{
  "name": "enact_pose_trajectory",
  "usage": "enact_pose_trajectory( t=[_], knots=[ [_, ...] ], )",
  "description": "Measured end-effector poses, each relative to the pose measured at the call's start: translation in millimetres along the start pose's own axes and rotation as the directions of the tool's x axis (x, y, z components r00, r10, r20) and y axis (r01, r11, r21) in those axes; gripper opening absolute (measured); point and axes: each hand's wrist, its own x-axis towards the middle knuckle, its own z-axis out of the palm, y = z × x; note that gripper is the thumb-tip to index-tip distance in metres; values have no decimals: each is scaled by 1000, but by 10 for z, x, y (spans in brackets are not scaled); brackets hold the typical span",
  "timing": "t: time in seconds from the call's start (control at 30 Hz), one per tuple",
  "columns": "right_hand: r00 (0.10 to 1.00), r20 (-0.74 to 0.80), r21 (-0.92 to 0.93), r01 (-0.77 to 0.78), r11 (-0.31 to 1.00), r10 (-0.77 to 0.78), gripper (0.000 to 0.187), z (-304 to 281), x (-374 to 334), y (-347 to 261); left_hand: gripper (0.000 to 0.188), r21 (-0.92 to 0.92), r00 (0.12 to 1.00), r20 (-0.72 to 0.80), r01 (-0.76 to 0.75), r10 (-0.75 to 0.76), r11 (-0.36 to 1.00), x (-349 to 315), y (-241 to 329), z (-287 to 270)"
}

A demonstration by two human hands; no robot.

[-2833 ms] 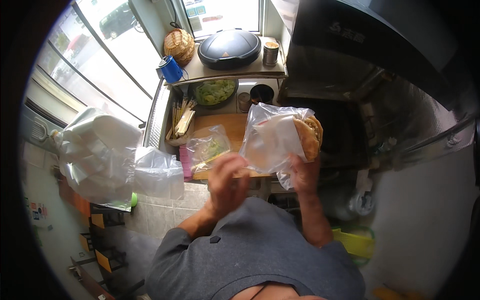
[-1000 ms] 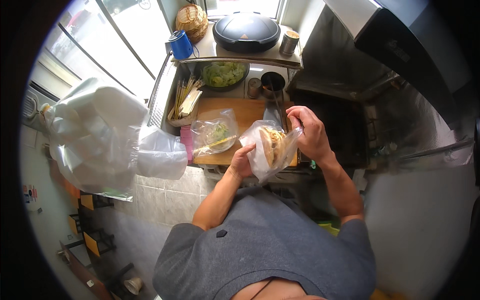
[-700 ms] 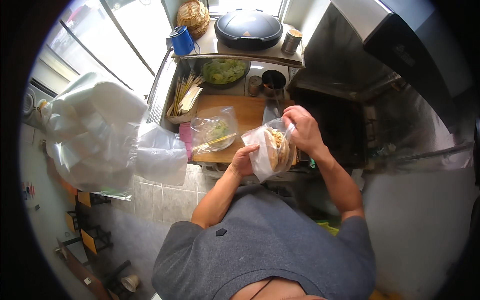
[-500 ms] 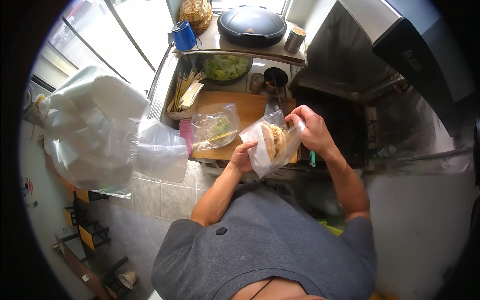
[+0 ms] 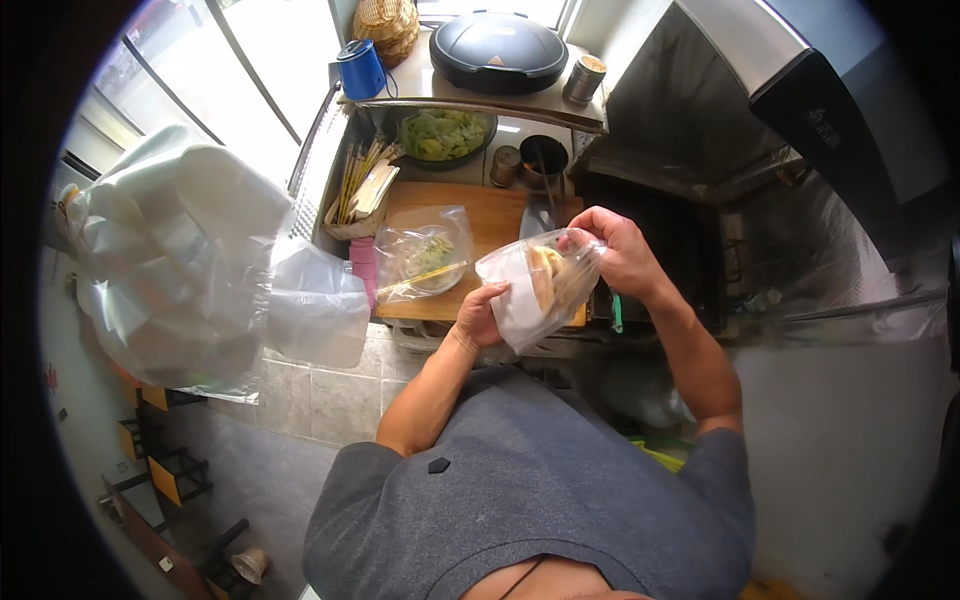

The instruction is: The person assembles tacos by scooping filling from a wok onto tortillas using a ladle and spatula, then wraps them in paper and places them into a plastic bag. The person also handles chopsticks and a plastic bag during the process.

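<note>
A filled flatbread (image 5: 546, 284) in a white paper sleeve sits inside a clear plastic bag (image 5: 525, 325), held in front of my chest at the cutting board's near edge. My left hand (image 5: 480, 318) grips the lower left side of the bag, thumb over the white paper. With fingers pinched, my right hand (image 5: 615, 247) holds the bag's upper right edge. Left of it on the wooden cutting board (image 5: 497, 205) lies another clear bag (image 5: 424, 255), holding a bowl of food with green bits and yellow-wrapped chopsticks on top.
A stack of plastic bags (image 5: 180, 260) hangs at the left. Behind the board stand a bowl of lettuce (image 5: 443, 134), a black pot (image 5: 543, 158) and a basket of chopsticks and napkins (image 5: 360, 190). A black round electric griddle (image 5: 499, 50) rests on the shelf; a dark cooktop (image 5: 655, 225) lies right.
The bag's right side has been drawn further over the flatbread, covering more of it. My right hand has turned slightly inward; the view has shifted a little.
</note>
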Motion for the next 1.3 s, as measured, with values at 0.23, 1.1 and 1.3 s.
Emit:
enact_pose_trajectory(
  t=[0.23,1.1,1.3],
  knots=[
    [886,455,185,-193,964,90,17,-360,22,-81,60,-23,994,-52,92,-93,996,-3,17,-291],
    [992,84,866,-24,500,-98,12,-91,-641,-419,16,410,796,-130,587,592,-699,20,1589,-614],
    [990,130,857,-89,507,-47,13,120,-616,-496,24,655,656,175,479,734,-584,-691,1399,154]
  ],
)
